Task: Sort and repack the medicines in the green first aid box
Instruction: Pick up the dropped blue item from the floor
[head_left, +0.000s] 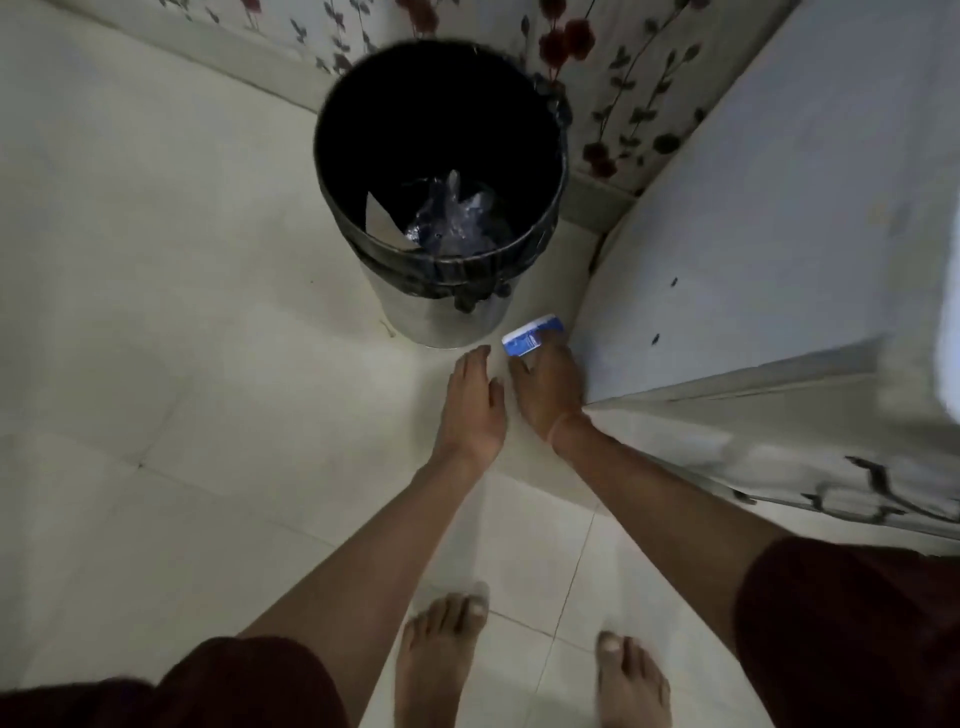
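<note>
My right hand (548, 392) is shut on a small blue and white medicine box (532, 335), held out in front of me just short of the bin's near side. My left hand (471, 405) is stretched out beside it, fingers loosely apart, holding nothing. A round bin (535, 262) lined with a black bag stands on the floor ahead; inside lie crumpled clear plastic (452, 218) and a piece of white card (382, 221). The green first aid box is not in view.
A white cabinet or appliance (753, 234) stands to the right, close to my right hand. A floral-patterned wall (613, 78) runs behind the bin. My bare feet (441, 660) stand on a pale tiled floor (156, 364).
</note>
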